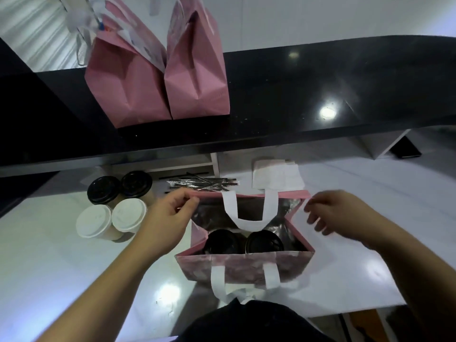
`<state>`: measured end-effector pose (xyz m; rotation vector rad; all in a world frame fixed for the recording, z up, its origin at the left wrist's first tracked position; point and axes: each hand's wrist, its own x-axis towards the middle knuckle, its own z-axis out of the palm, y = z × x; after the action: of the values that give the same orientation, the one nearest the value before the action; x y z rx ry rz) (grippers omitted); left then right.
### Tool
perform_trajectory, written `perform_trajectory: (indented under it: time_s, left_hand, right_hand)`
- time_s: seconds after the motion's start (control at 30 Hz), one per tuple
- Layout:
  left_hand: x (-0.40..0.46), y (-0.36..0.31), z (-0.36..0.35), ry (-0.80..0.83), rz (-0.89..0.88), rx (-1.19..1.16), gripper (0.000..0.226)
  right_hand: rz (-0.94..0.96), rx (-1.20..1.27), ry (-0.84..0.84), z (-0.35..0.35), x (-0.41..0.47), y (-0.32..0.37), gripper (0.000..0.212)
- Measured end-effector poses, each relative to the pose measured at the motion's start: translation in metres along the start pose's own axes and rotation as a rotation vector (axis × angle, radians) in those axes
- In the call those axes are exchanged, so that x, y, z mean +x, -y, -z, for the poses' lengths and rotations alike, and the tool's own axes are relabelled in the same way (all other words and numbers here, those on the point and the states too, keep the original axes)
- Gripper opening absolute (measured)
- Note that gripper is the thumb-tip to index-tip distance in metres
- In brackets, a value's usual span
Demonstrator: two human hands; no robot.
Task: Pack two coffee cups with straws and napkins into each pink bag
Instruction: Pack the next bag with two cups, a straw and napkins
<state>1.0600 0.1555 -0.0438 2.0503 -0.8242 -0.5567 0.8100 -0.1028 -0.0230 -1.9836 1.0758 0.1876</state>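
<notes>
an open pink bag (246,266) stands on the white bench (61,280) right in front of the person, its mouth spread wide. inside sit two black-lidded coffee cups (243,241) side by side, touching or nearly so, low against the near wall. one white handle (249,211) arches over the far rim and another hangs down the near face.

the left hand (165,223) pinches the bag's far left corner between thumb and forefinger, a narrow grip on the rim. the right hand (330,215) is at the far right corner; thumb and forefinger seem to nip the rim there with the other fingers loosely curled, though motion blur makes the contact hard to tell for certain.

left of the bag, just beside the left wrist, four more cups crowd together: two with black lids (118,188) behind, two with white lids (111,219) in front. a loose heap of wrapped straws (202,185) lies just past the bag's far rim, and a stack of white napkins (276,177) lies to the right of them, partly hidden by the bag's edge.

beyond, on a raised glossy black ledge (320,90), two closed pink bags (158,77) stand upright and touching. a dark flat object (404,148) lies under the ledge at far right.
</notes>
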Motion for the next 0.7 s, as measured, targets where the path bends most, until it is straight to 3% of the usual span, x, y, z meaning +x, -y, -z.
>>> perform_trajectory:
  time_s: [0.13,0.37,0.7]
  left_hand:
    - [0.002,-0.002,-0.002,-0.032,0.013,0.017,0.02]
    - [0.002,-0.004,-0.005,-0.008,0.01,-0.026,0.02]
    - [0.01,-0.004,-0.004,0.014,0.016,-0.047,0.02]
  right_hand:
    - [-0.077,-0.005,-0.179,-0.01,0.082,-0.012,0.022]
    - [-0.126,-0.305,-0.154,-0.031,0.189,-0.012,0.045]
    - [-0.196,-0.3,-0.208,-0.052,0.236,-0.008,0.051]
